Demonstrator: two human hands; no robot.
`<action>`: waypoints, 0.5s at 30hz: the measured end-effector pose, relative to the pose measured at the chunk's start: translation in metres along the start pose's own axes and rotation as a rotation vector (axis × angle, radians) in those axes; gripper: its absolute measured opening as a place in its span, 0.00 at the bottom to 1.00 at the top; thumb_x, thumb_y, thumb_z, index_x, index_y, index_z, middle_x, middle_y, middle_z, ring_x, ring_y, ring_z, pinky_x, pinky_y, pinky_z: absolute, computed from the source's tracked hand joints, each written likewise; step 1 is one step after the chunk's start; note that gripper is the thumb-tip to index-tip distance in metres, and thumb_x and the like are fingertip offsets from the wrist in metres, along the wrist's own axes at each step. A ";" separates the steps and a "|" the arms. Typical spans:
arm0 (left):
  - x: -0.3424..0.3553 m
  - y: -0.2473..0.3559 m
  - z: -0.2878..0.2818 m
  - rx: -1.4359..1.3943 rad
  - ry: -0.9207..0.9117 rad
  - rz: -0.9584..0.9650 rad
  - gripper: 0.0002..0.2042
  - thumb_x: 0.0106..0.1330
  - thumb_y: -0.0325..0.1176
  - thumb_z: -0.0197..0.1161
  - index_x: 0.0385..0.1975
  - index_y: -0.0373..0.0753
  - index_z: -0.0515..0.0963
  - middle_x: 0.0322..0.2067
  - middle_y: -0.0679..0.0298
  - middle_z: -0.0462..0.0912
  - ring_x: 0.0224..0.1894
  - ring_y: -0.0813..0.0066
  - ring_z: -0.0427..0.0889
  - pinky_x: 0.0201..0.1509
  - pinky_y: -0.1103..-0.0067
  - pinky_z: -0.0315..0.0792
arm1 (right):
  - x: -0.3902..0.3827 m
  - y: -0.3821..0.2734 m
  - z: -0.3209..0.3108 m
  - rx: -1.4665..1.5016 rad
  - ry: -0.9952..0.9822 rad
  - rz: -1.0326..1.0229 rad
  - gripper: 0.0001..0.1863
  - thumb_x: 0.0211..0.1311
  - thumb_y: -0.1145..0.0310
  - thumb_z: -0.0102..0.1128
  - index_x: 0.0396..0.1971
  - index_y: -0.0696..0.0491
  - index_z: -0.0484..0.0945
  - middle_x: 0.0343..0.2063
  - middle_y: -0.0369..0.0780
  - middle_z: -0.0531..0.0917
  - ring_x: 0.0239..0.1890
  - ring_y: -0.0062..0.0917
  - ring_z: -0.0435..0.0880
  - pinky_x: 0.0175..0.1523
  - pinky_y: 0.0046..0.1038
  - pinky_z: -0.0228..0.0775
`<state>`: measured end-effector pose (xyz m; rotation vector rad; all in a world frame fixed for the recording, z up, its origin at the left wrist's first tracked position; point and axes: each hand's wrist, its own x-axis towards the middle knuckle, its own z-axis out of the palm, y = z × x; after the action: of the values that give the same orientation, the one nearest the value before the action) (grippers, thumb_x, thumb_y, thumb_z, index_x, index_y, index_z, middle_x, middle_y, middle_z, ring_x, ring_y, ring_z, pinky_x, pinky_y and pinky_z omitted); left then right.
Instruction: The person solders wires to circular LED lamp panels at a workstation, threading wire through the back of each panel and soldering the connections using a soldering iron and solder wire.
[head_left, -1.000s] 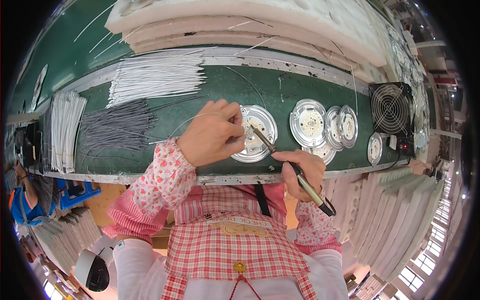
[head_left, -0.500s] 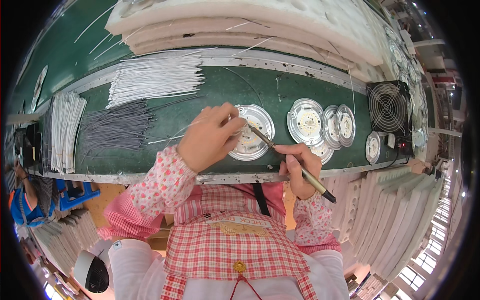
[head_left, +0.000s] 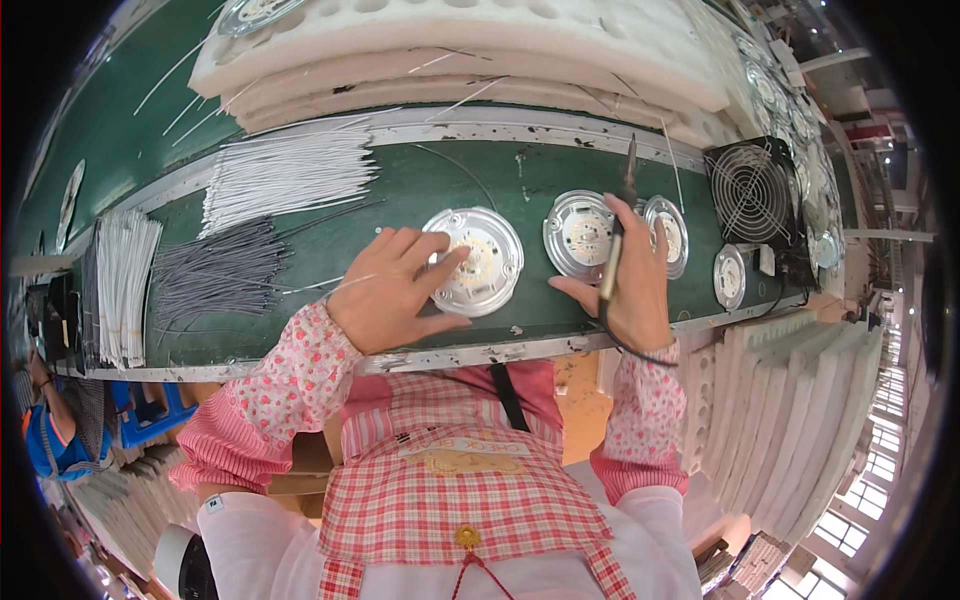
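Note:
A round silver LED lamp plate (head_left: 497, 272) with yellowish chips at its middle lies on the green bench. My left hand (head_left: 392, 290) rests over its left side, fingers spread, thumb by the near edge; a thin white wire (head_left: 318, 286) runs up to this hand. My right hand (head_left: 640, 290) holds a soldering iron (head_left: 612, 260) loosely along the palm, tip pointing away over the bench, thumb and fingers apart. That hand is beside another LED plate (head_left: 578, 236) and partly covers the plates right of it, including one at its fingertips (head_left: 672, 240).
White wires (head_left: 285, 178) and grey wires (head_left: 220, 268) lie in bundles at left, beside another upright white bundle (head_left: 130, 290). Thick foam trays (head_left: 460, 50) are stacked behind. A black fan (head_left: 752, 195) stands at right, with a lone LED plate (head_left: 729, 278) nearby.
My right hand has swung right, and the soldering iron has turned from the near plate to point away. My left hand's fingers have gone from a pinch to spread over the plate.

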<state>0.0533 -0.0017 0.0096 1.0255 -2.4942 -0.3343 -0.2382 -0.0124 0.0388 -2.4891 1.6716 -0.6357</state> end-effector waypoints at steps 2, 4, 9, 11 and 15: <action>0.012 -0.008 0.005 0.016 0.044 -0.022 0.33 0.51 0.46 0.73 0.57 0.39 0.74 0.47 0.59 0.74 0.47 0.61 0.74 0.50 0.68 0.70 | 0.003 0.012 0.000 -0.015 -0.069 0.028 0.50 0.42 0.51 0.78 0.64 0.53 0.61 0.48 0.44 0.77 0.53 0.39 0.76 0.66 0.52 0.51; 0.030 -0.011 0.008 0.045 0.043 -0.057 0.32 0.52 0.46 0.73 0.56 0.38 0.74 0.47 0.59 0.74 0.46 0.60 0.74 0.50 0.69 0.70 | 0.005 0.022 -0.001 -0.030 -0.143 0.032 0.57 0.35 0.46 0.80 0.66 0.52 0.59 0.49 0.43 0.76 0.54 0.38 0.76 0.67 0.53 0.46; 0.072 -0.026 0.026 0.081 0.119 -0.120 0.31 0.55 0.47 0.71 0.56 0.37 0.74 0.45 0.59 0.73 0.46 0.60 0.74 0.52 0.68 0.70 | 0.004 0.030 -0.008 -0.016 -0.182 0.040 0.60 0.33 0.45 0.80 0.67 0.53 0.58 0.51 0.44 0.76 0.55 0.38 0.75 0.65 0.50 0.49; 0.086 -0.034 0.026 0.056 0.122 -0.132 0.30 0.53 0.46 0.73 0.55 0.39 0.75 0.43 0.58 0.73 0.45 0.59 0.75 0.51 0.68 0.71 | 0.004 0.034 -0.005 -0.049 -0.160 -0.018 0.60 0.33 0.46 0.81 0.67 0.54 0.58 0.52 0.45 0.76 0.55 0.39 0.75 0.64 0.48 0.51; 0.098 -0.048 0.029 -0.033 0.213 -0.131 0.26 0.48 0.45 0.77 0.45 0.40 0.79 0.39 0.60 0.77 0.40 0.59 0.79 0.45 0.69 0.75 | 0.008 0.034 -0.006 0.069 -0.161 -0.028 0.61 0.31 0.48 0.83 0.68 0.54 0.57 0.54 0.46 0.75 0.56 0.40 0.74 0.64 0.44 0.52</action>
<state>0.0068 -0.1033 -0.0051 1.1502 -2.2320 -0.2881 -0.2677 -0.0324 0.0368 -2.4474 1.5346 -0.4733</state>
